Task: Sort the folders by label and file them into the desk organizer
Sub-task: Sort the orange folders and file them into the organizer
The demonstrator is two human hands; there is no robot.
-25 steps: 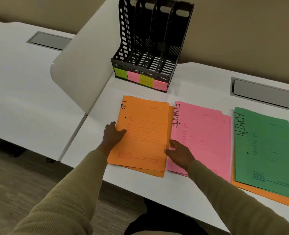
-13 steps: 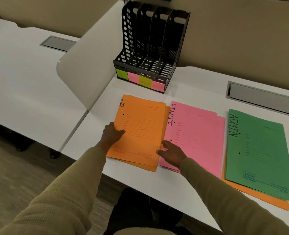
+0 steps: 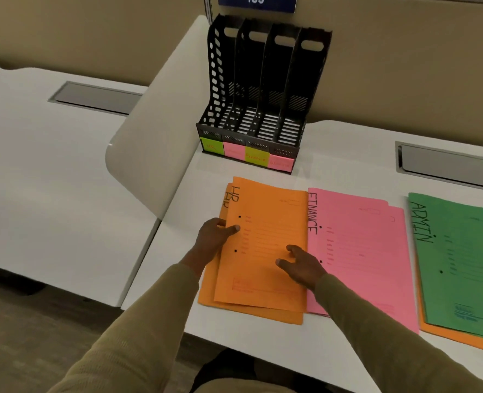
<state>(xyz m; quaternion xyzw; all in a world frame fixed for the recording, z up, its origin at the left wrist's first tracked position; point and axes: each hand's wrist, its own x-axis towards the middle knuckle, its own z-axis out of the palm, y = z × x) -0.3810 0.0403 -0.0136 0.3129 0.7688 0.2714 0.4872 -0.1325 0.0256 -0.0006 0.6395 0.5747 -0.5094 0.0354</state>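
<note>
Two orange folders marked HR lie stacked in front of me, the top HR folder (image 3: 268,219) sitting slightly right of the lower HR folder (image 3: 251,313). My left hand (image 3: 214,236) grips their left edge with the thumb on top. My right hand (image 3: 299,265) rests flat on the top folder, fingers spread. To the right lie pink FINANCE folders (image 3: 359,251) and a green ADMIN folder (image 3: 461,265) over another orange folder (image 3: 461,340). The black desk organizer (image 3: 263,80) stands behind with four empty slots and coloured sticky labels (image 3: 247,154) along its front.
A white curved divider panel (image 3: 155,137) rises left of the organizer. A grey cable flap (image 3: 447,165) sits in the desk at back right, another grey flap (image 3: 93,97) on the left desk. A beige wall panel backs the desk. The desk's front edge runs near my arms.
The top HR folder has slid right, so the lower one now shows at the left. My right hand moved from the stack's right edge onto the top folder. The view tilted up.
</note>
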